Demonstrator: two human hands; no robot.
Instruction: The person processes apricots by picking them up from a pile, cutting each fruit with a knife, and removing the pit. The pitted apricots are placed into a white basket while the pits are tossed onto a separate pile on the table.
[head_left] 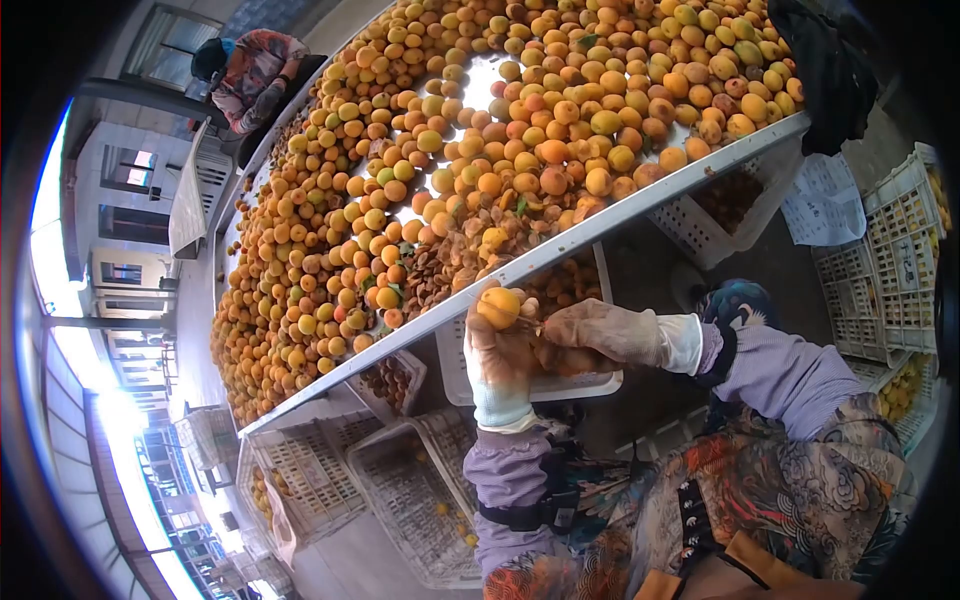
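Note:
Just in front of the table's metal edge, my left hand (493, 358), in a stained white glove, holds a yellow-orange apricot (499, 307) with its fingers around it. My right hand (600, 333), also gloved, is closed close beside it, its fingertips pinched near the apricot; what they grip, if anything, is too small to make out. Brownish pieces show below and between the two hands, over a white basket (600, 387). Behind them, dark pits and torn fruit pieces (497, 240) lie along the near edge of the table among whole apricots (400, 130).
The table's raised metal rim (640, 205) runs diagonally past my hands. Plastic crates stand below at the left (310, 475), the lower middle (415, 500) and the right (850, 290). A black cloth (825, 80) hangs over the right corner. Another person (255, 75) is at the far side.

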